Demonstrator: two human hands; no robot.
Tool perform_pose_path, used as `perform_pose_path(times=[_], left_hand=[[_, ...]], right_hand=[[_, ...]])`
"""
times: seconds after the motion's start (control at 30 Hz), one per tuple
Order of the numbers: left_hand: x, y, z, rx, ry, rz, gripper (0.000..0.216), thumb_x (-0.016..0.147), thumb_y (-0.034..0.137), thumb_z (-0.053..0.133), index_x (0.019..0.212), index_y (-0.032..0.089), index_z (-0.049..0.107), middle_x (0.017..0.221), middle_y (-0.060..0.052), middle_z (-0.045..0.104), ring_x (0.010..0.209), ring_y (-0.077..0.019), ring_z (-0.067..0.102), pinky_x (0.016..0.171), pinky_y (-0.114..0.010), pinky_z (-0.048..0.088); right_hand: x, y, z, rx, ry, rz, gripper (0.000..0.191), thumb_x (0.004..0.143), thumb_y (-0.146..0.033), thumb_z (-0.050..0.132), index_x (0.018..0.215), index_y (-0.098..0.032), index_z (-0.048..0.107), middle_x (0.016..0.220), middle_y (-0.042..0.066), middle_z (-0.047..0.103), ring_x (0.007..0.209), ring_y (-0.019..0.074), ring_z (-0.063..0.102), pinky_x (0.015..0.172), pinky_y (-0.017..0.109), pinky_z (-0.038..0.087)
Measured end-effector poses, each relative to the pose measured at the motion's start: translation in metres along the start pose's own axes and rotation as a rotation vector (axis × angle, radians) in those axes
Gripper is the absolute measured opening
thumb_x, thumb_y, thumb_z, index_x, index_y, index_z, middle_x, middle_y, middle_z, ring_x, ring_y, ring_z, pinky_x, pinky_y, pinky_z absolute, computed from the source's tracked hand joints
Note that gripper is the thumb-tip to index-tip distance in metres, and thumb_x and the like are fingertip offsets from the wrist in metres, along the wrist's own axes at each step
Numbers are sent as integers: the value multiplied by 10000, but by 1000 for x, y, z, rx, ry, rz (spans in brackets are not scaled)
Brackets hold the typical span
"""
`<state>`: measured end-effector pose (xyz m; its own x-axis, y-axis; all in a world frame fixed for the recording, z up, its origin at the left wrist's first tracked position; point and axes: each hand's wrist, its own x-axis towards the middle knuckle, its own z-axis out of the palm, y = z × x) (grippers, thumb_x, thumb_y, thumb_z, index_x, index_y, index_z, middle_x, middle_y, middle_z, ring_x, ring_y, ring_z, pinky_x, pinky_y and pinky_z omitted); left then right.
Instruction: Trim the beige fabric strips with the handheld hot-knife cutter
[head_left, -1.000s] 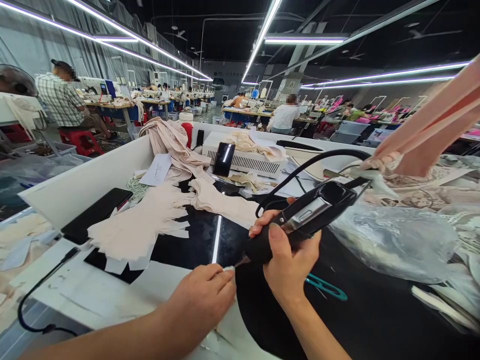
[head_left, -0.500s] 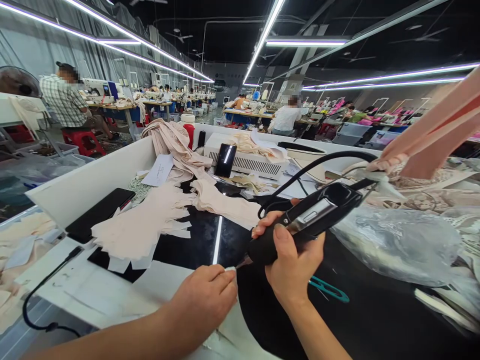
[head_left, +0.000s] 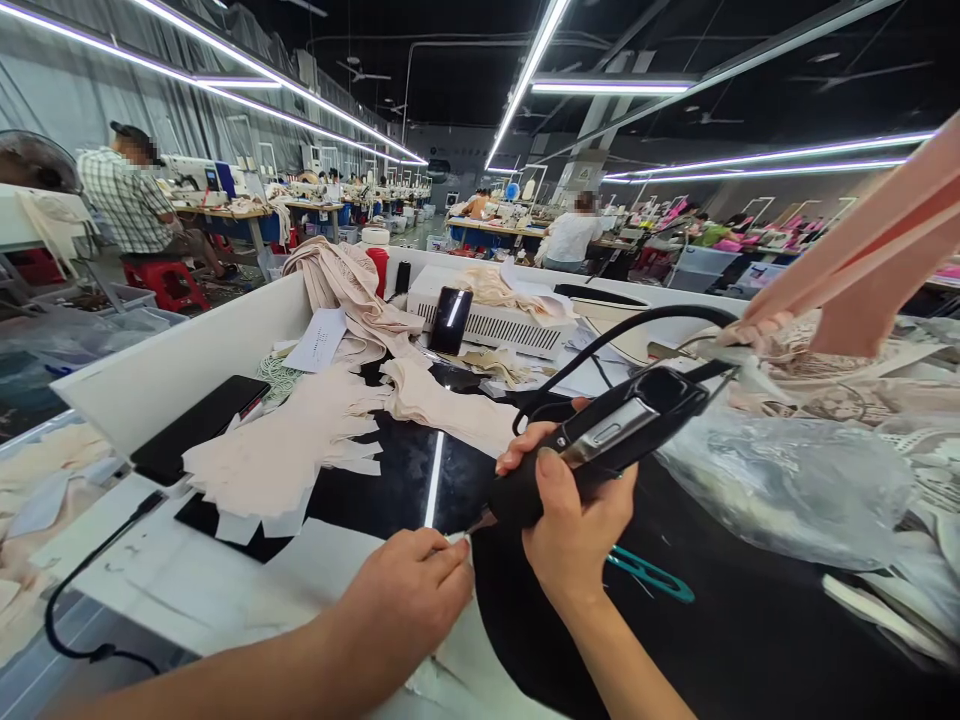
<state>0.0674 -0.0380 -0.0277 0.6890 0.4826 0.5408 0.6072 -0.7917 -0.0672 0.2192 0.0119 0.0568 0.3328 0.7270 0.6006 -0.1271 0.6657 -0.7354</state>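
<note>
My right hand (head_left: 574, 530) grips a thick black corded handheld tool (head_left: 600, 435), with a silver panel along its side. The tool slants down to the left, its narrow metal tip (head_left: 484, 520) close to my left fingertips. My left hand (head_left: 412, 590) is closed in a pinch on a small whitish piece (head_left: 459, 540), mostly hidden by the fingers. A peach cloth strip (head_left: 832, 250) runs from the upper right down to the tool's rear end, where it appears tied. A teal loop-shaped tool (head_left: 651, 573) lies beside my right wrist on the black surface (head_left: 720, 620).
Pale fabric pieces (head_left: 281, 450) lie stacked at left, near a black phone (head_left: 199, 425). More cut pieces (head_left: 450, 405) lie ahead, before a white vented box (head_left: 495, 325) and a standing phone (head_left: 451, 320). A clear plastic bag (head_left: 787, 490) sits at right. Other people work beyond.
My right hand and the black tool have moved slightly left and down. The peach strip has shifted left at its tied end. My left hand stays almost in place.
</note>
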Motion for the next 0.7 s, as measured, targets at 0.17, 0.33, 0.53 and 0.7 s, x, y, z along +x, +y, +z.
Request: perform_pose_path(times=[0.17, 0.33, 0.53, 0.7], left_hand=[[-1, -2, 0, -76, -36, -7, 143, 1022, 18, 574, 1114, 97, 648, 1082, -39, 752, 940, -176, 714, 869, -296, 595], [-1, -3, -1, -115, -35, -29, 150, 1001, 30, 610, 1123, 116, 625, 1091, -23, 746, 932, -182, 715, 844, -304, 600], [1, -3, 0, -110, -20, -24, 180, 1062, 41, 502, 1223, 54, 582, 920, -9, 724, 849, -178, 707, 828, -314, 602], [0, -2, 0, -97, -22, -11, 229, 1038, 12, 488, 1253, 35, 565, 939, -25, 723, 840, -187, 701, 819, -327, 603]], right_hand=[[0, 0, 1, -29, 11, 13, 288, 895, -251, 758, 1124, -287, 589, 793, -71, 682, 589, 127, 628, 531, 273, 555], [1, -1, 2, -3, 0, 12, 331, 893, -264, 767, 1172, -290, 592, 805, -69, 686, 607, 125, 632, 578, 283, 573], [-3, 0, 6, 6, -47, -3, 294, 909, -242, 737, 1157, -291, 586, 799, -71, 679, 590, 127, 628, 570, 292, 565], [-4, 3, 8, -6, -56, -19, 322, 916, -228, 716, 1194, -301, 569, 803, -76, 680, 585, 129, 626, 581, 302, 560]])
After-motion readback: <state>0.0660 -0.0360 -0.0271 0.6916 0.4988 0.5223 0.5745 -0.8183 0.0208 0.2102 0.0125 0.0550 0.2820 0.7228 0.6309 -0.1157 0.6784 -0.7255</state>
